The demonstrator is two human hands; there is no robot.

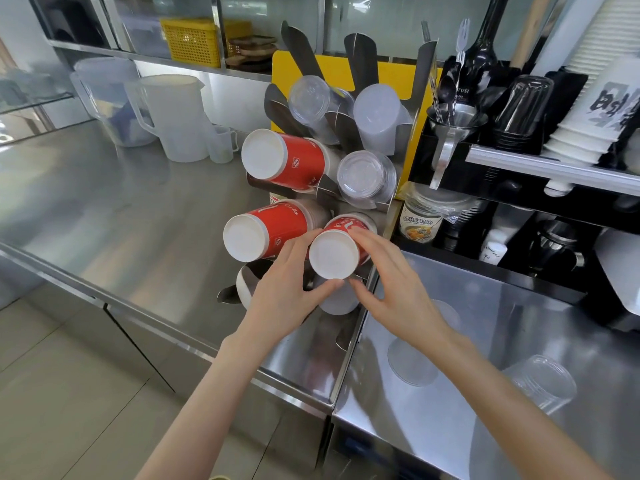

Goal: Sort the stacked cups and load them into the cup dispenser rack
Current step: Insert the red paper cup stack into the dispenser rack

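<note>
A steel cup dispenser rack (360, 53) stands on the counter with cup stacks lying in its slots, bottoms toward me. Two red paper cup stacks (273, 159) (256, 233) fill left slots. Clear plastic stacks (310, 100) (365, 176) and a frosted stack (379, 112) sit higher up. Both hands wrap a third red cup stack (334, 254) in the lower right slot: my left hand (287, 289) grips its left side and underside, my right hand (391, 282) its right side. A frosted stack (337, 301) lies just beneath, partly hidden by my fingers.
White jugs (173, 116) stand at the back left of the steel counter (121, 209). To the right is a black shelf unit with utensils (453, 84), black cups (519, 109) and white paper cups (595, 98). Clear cups (543, 382) lie on the lower right surface.
</note>
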